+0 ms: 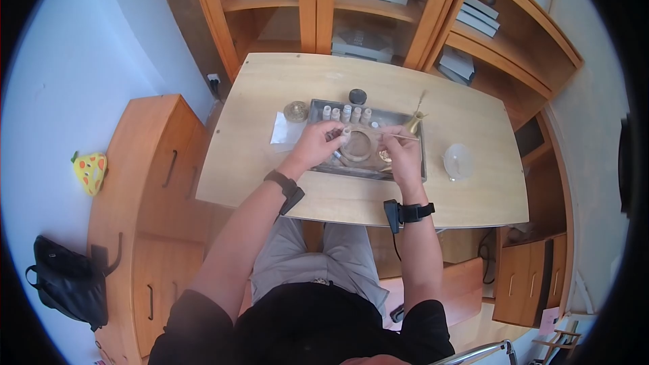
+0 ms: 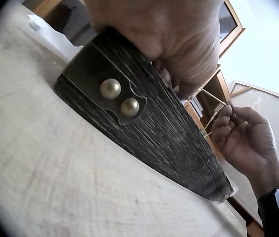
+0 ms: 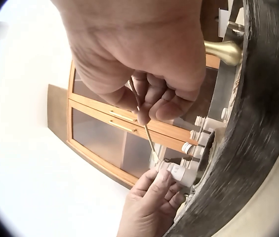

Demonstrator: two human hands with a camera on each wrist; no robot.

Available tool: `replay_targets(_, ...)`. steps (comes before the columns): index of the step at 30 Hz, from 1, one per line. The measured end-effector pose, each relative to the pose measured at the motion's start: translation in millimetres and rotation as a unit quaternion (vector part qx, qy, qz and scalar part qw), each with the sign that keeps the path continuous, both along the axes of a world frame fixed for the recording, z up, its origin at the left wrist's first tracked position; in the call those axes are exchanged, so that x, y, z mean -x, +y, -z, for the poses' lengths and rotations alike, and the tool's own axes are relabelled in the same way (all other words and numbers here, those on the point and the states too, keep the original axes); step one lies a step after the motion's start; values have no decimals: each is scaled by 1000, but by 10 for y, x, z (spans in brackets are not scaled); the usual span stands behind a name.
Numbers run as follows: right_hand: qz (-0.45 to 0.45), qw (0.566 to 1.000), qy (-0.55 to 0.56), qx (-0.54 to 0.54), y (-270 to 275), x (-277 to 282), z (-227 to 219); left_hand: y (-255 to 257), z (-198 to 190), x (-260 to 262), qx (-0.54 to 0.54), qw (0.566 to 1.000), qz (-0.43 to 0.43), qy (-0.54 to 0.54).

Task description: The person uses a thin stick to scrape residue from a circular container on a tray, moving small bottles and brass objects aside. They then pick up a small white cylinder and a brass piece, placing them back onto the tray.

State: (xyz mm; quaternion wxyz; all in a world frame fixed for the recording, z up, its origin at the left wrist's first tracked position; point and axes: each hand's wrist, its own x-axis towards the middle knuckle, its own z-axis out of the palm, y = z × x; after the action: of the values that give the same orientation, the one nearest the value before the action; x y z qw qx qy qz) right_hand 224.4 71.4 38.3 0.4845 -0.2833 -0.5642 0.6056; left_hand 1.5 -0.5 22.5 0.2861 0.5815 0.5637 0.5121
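Over the dark rectangular tray (image 1: 399, 177), the left hand (image 1: 316, 145) pinches a small bottle (image 1: 345, 133), which shows a pale label in the right wrist view. The right hand (image 1: 403, 157) holds a thin stick (image 3: 150, 140) between thumb and fingers, its tip at the bottle's mouth. Beneath the hands lies a round dish (image 1: 357, 145) in the tray. Several small bottles (image 1: 347, 113) stand in a row along the tray's back. In the left wrist view the tray's side (image 2: 154, 118) hides part of the left hand (image 2: 164, 29)'s surroundings, and its bottle is not clearly visible.
A brass vase (image 1: 414, 122) holding a thin tool stands at the tray's back right. Around the tray are a black round container (image 1: 357, 96), a glass dish (image 1: 295, 111), white paper (image 1: 283, 132) and a clear bowl (image 1: 458, 161). Cabinets stand behind the table.
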Motion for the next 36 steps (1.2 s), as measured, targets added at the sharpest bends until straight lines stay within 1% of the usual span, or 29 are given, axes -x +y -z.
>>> replay_targets(2, 14, 1000, 13, 17, 49, -38, 61, 11, 7, 9, -9, 1000, 3, 10)
replay_targets(5, 58, 993, -98, 9, 107, -104, 177, 4, -5, 10, 2, 1000, -1, 14)
replay_targets(8, 71, 969, -222, -78, 101, -147, 227, -2, -29, 11, 21, 1000, -7, 19)
replay_targets(11, 53, 980, -184, -53, 74, -150, 244, -10, -28, -2, -9, 1000, -5, 13)
replay_targets(14, 53, 985, -161, -23, 105, -164, 318, -14, -33, 8, 13, 1000, -8, 7)
replay_targets(17, 24, 990, -142, -2, 117, -200, 319, -4, -18, 10, 9, 1000, -4, 3)
replay_targets(20, -5, 991, -131, 4, 99, -212, 270, -5, -27, 10, 14, 1000, -1, 6)
replay_targets(23, -22, 987, -159, 12, 96, -204, 194, -13, -41, 3, 17, 1000, -4, 12)
replay_targets(26, -23, 991, -121, 60, 88, -161, 185, 0, -21, 10, 8, 1000, 1, 5)
replay_targets(36, -37, 991, -89, 96, 140, -199, 179, 7, -8, 19, 17, 1000, -1, 16)
